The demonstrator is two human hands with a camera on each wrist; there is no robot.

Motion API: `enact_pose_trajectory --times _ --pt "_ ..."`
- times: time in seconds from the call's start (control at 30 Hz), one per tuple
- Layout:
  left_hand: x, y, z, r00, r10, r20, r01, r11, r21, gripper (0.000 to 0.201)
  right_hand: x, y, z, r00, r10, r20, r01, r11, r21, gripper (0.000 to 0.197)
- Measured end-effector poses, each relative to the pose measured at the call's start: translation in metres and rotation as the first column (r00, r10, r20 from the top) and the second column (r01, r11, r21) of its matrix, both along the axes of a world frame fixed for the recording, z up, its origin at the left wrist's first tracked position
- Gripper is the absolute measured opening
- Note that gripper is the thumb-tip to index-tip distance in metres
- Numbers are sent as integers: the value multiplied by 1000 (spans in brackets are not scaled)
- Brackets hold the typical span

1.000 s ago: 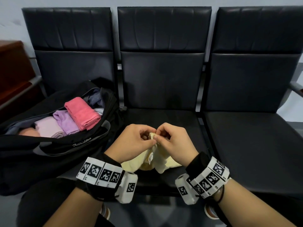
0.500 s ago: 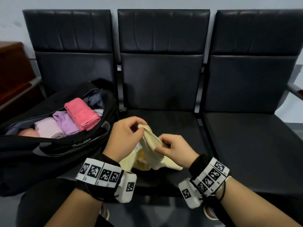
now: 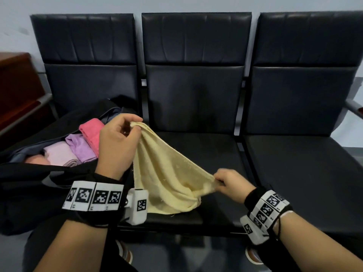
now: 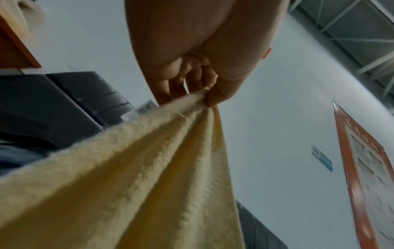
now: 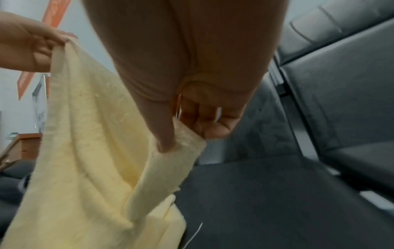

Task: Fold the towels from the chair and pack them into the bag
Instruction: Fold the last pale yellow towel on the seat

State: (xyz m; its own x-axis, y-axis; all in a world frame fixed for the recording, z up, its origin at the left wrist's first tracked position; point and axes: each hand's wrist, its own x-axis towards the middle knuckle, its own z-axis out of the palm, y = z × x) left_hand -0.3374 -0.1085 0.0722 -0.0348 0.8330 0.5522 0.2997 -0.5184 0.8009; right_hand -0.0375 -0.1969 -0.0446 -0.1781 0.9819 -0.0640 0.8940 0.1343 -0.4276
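My left hand [image 3: 115, 146] pinched one corner of the yellow towel [image 3: 167, 173] up high, and my right hand [image 3: 229, 183] pinched another corner lower and to the right, so the cloth hung spread between them over the middle chair seat [image 3: 212, 154], likely to open it flat before folding. Its bottom edge rested on the seat. The open black bag [image 3: 39, 193] sat on the left seat with pink [image 3: 90, 132] and purple [image 3: 80, 148] folded towels already inside.

Yellow towel [image 3: 167, 173]: soft terry cloth, nubbly, matt. Chair [image 3: 196, 75]: black leather-like padding, smooth, faint sheen; metal armrest [image 3: 353, 107]. Bag [image 3: 29, 183]: black matt fabric. Folded towels [image 3: 78, 146] inside: fuzzy matt cloth. Cabinet [image 3: 17, 85]: reddish glossy wood.
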Motion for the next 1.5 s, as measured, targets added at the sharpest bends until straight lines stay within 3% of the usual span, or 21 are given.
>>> enact_pose_trajectory --times 0.1,0.33,0.43,0.5,0.57,0.8,0.93,1.07,1.2,1.37,1.43,1.5 --pt "-4 4 6 999 39 28 -39 999 4 19 17 8 25 995 -90 44 84 990 116 24" --pt "-18 14 20 993 119 18 -120 992 28 20 37 16 85 958 -116 261 17 935 355 12" --pt "-27 20 18 982 190 -2 -190 982 9 20 41 15 101 983 -179 32 142 868 477 6" --pt "-32 24 14 976 218 4 -218 976 -2 21 43 15 107 951 -232 -206 307 793 526 4" --pt "-33 26 9 975 221 1 -221 975 -20 22 42 15 109 899 -261 -351 420 740 526 6" --pt "-39 24 3 969 245 22 -244 969 -37 22 39 6 117 855 -233 -464 479 697 533 6" --pt "-40 19 15 959 253 130 -252 967 -22 24 35 -6 142 780 -84 -620 529 617 582 22" --pt "-46 15 34 946 253 202 -263 964 24 23 31 -20 171 748 63 -660 519 566 641 18" --pt "-51 17 37 955 244 170 -250 968 19 24 33 -19 174 757 -4 -654 527 595 607 13" --pt "-35 42 -3 984 153 -95 -170 961 -216 22 35 14 131 668 -258 -698 587 759 282 14" --pt "-29 52 -15 981 127 -150 -163 951 -263 21 36 29 124 616 -270 -740 608 761 228 14" --pt "-26 60 -10 986 120 -117 -144 965 -219 23 40 44 129 626 -264 -734 637 716 286 12"
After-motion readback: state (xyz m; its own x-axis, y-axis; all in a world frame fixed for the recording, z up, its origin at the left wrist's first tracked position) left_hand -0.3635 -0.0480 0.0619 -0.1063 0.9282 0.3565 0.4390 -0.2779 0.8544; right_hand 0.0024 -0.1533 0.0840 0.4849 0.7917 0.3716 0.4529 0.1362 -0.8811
